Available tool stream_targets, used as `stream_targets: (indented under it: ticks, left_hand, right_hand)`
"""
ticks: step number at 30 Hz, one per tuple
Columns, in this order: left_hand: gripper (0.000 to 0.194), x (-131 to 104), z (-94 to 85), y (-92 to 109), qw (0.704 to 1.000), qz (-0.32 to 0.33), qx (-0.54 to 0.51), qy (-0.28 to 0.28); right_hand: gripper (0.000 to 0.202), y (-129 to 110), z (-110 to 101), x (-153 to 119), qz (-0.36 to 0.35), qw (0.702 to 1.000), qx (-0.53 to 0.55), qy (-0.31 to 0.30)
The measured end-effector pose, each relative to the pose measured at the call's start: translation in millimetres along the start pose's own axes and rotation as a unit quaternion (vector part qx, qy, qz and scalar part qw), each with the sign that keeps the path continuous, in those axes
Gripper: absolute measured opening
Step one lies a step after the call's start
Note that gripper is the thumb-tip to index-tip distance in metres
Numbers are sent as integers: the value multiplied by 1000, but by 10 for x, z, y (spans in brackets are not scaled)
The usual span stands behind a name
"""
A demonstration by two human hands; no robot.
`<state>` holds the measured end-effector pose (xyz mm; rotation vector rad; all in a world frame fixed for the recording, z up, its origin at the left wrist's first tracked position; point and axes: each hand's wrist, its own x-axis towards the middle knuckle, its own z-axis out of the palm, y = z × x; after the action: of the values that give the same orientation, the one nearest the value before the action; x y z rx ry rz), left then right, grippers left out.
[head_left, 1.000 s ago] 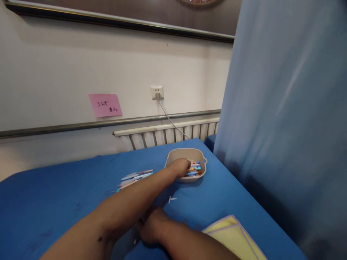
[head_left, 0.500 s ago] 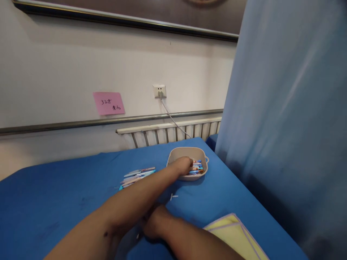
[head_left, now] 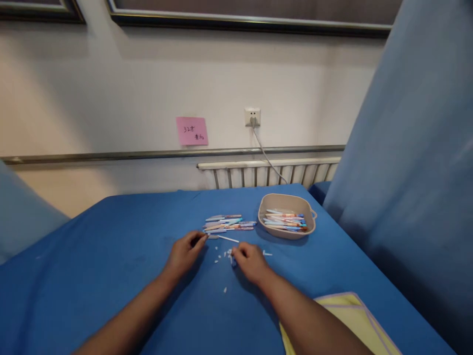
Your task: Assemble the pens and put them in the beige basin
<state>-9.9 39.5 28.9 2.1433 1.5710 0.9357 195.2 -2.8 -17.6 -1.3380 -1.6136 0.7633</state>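
Fine handwork being done

On blue cloth [head_left: 148, 256], near slim pastel plastic pens [head_left: 229, 226], a slender grey barrel [head_left: 213, 237] is seemingly being pinched by the left hand [head_left: 185, 254]; tiny white pieces [head_left: 229, 253] are being flanked by the right hand [head_left: 253, 261], its grip unclear. Steady pinching seems called for.

1. Blue sheet [head_left: 129, 241]: matt cloth, lightly creased along the surface's left edge.
2. Tub [head_left: 286, 201] by the far right corner: beige plastic, smooth, low sheen.
3. Pens in the tub [head_left: 283, 223]: smooth plastic, slightly shiny.
4. Loose pens [head_left: 229, 227], toward the far edge: smooth plastic.
5. White bits [head_left: 229, 252]: plastic-looking, too small to judge finish.
6. Folded yellow cloth [head_left: 351, 315], near the right edge: matt, with stitched lilac trim.
7. Note [head_left: 192, 131]: pink matt paper.
8. Rail [head_left: 111, 157]: metal, dull sheen.
9. Curtain [head_left: 410, 148]: fabric, softly lustrous.
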Motion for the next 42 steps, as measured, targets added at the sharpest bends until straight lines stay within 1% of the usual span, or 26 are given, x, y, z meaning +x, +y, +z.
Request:
stream_targets:
  ticks: [1,3,4,6,7,9,11,14,17,20,23,27,31,34,37,40,42]
  left_hand:
    - [36,-118,-38,-157,1000,-24,5,12]
    - [35,-286,-78,-356,998,-56,4,24]
    - [35,-333,-84,-403,997,-71,-1,37]
    - [34,-367,-76,-425,996,-75,-15,51]
    - [33,-364,-65,-417,997,-66,-22,44]
    - [32,-345,-38,-396,999,-43,-28,11]
    - [30,-326,-11,-395,1000,-17,-19,-10]
    - [27,-284,28,-423,999,28,17,-6]
    - [24,-180,81,-451,996,71,60,6]
    - [25,-39,154,-464,991,96,93,4]
    - [28,50,210,-470,987,106,121,-21]
    - [24,28,215,-461,981,122,146,-42]
    - [16,-28,190,-415,977,127,162,-61]
    - [13,-32,182,-386,979,123,152,-54]
    - [17,-23,171,-399,985,121,118,-22]
    - [19,-17,149,-443,995,76,61,9]
    - [22,-14,139,-463,999,38,14,0]
  right_hand:
    - [35,43,-7,22,5,1000,22,21]
    - [38,124,-31,55,13,997,51,52]
    - [39,159,-45,64,18,997,54,55]
    - [38,215,-65,68,26,997,57,55]
    - [38,237,-69,66,30,996,58,53]
    - [36,272,-62,58,37,996,61,48]
    - [32,303,-42,53,36,996,57,54]
    - [22,335,-5,59,7,997,18,76]
    - [15,323,26,85,-28,995,-60,80]
    - [20,254,74,145,-39,985,-154,61]
    - [24,158,151,229,-34,972,-231,30]
    - [27,58,230,314,-23,956,-291,-16]
    - [22,27,219,318,-6,941,-333,-65]
    - [18,20,186,285,-24,926,-368,-82]
    - [18,7,157,249,-48,914,-391,-92]
    - [17,-10,122,225,-59,910,-397,-104]
    - [18,-22,98,213,-60,906,-404,-110]
